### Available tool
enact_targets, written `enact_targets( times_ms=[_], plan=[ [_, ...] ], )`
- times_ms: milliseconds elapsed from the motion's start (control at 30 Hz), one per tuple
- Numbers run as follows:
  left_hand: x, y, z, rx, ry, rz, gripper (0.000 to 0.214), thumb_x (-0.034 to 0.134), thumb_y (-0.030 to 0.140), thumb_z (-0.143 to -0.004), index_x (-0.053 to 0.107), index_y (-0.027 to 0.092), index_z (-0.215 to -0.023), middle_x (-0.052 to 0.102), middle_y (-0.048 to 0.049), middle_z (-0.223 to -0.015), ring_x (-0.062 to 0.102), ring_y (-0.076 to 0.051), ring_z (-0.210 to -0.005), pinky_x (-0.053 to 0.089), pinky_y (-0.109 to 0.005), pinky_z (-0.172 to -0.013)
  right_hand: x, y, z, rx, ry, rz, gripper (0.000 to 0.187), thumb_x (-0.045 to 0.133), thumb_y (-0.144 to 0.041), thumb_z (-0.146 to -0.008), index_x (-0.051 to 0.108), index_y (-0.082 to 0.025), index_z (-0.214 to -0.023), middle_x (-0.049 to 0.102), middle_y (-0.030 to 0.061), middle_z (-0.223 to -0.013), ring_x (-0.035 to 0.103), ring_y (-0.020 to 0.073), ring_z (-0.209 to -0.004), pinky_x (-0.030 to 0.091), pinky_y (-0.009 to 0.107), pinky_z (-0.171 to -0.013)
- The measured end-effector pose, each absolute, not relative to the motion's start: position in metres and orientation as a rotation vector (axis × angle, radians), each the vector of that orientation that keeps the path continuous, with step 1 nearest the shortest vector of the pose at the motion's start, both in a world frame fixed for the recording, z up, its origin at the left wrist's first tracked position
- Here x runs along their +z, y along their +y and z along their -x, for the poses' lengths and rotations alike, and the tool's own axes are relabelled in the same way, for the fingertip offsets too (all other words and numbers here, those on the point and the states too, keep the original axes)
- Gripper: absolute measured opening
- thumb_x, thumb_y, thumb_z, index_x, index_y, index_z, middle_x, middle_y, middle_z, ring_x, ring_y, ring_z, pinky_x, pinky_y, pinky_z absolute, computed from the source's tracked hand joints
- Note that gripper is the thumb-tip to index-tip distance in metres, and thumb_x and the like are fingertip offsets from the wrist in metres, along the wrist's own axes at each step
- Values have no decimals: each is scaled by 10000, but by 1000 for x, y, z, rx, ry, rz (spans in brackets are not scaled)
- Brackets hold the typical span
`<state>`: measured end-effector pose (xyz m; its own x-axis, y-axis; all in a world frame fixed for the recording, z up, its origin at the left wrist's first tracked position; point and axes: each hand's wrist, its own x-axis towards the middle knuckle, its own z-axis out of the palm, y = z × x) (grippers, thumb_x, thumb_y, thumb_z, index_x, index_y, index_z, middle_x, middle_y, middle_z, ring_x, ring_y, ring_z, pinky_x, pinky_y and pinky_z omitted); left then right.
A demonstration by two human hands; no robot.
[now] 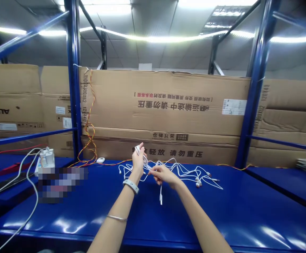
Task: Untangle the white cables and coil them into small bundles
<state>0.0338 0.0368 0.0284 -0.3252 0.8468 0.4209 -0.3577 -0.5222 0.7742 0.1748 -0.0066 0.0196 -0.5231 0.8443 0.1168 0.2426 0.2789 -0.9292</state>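
Note:
A white USB cable [145,160] is looped around the fingers of my left hand [138,162], which is raised above the blue shelf [147,225]. Close by on the right, my right hand [164,174] pinches the same white cable between thumb and fingers. Its USB plug [161,199] dangles below my right hand. Behind both hands a tangle of white cables [186,172] lies spread on the shelf, with several connectors at its right end. My left fingers partly hide the loops.
A white power strip [45,162] with plugs stands at the left, its pale cord hanging over the front edge. Blue posts [258,80] and large cardboard sheets [169,119] close off the back. A twisted red-yellow wire [91,135] runs along there, near a small white object [100,160].

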Motion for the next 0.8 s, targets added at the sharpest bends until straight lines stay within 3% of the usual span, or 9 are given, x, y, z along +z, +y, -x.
enact_targets(
  times_ms=[100,200,333,467,567,700,800],
  plan=[
    [32,35,-29,1933,743,-1114,564,658,416,-794,578,166,-1294,446,65,-562,422,-61,-472,336,-187,-453,19,-7,-177,1354,-1910,966,223,678,-336,-743,635,-146,-852,529,-60,-501,482,57,-407,352,164,-418],
    [37,35,-21,1992,657,-961,549,650,409,-800,569,182,-1293,463,62,-597,476,-61,-493,396,-190,-496,14,-2,-177,1258,-1760,1001,261,689,-254,-695,552,-180,-905,533,-83,-496,485,68,-390,312,156,-381],
    [41,38,-7,2092,563,-753,476,653,397,-793,599,220,-1231,486,52,-700,523,-46,-530,452,-195,-553,7,8,-176,985,-1613,1000,149,625,-254,-719,521,-189,-804,500,-84,-477,502,87,-373,312,165,-355],
    [42,37,-3,2094,674,-871,507,643,398,-786,600,203,-1252,508,40,-685,503,-53,-515,398,-180,-492,9,8,-179,771,-1761,1103,71,605,-238,-713,594,-170,-729,558,-38,-513,537,116,-369,364,203,-370],
    [42,34,-6,2008,850,-1172,489,639,400,-781,640,179,-1217,503,39,-614,445,-64,-482,339,-190,-461,17,-1,-182,889,-2026,1078,86,632,-243,-690,646,-162,-717,618,-12,-574,503,94,-372,362,210,-395],
    [38,33,-8,1722,907,-1499,326,669,347,-746,727,150,-999,540,17,-630,461,-85,-546,369,-213,-535,33,-18,-185,1280,-2168,845,213,714,-333,-678,706,-163,-806,656,10,-655,466,79,-468,353,206,-450],
    [32,31,-9,1429,824,-1592,328,681,406,-749,733,151,-950,576,-3,-687,486,-95,-579,380,-223,-565,41,-22,-186,1192,-1946,749,280,698,-429,-728,697,-152,-775,642,27,-665,499,98,-538,363,214,-488]
  ],
)
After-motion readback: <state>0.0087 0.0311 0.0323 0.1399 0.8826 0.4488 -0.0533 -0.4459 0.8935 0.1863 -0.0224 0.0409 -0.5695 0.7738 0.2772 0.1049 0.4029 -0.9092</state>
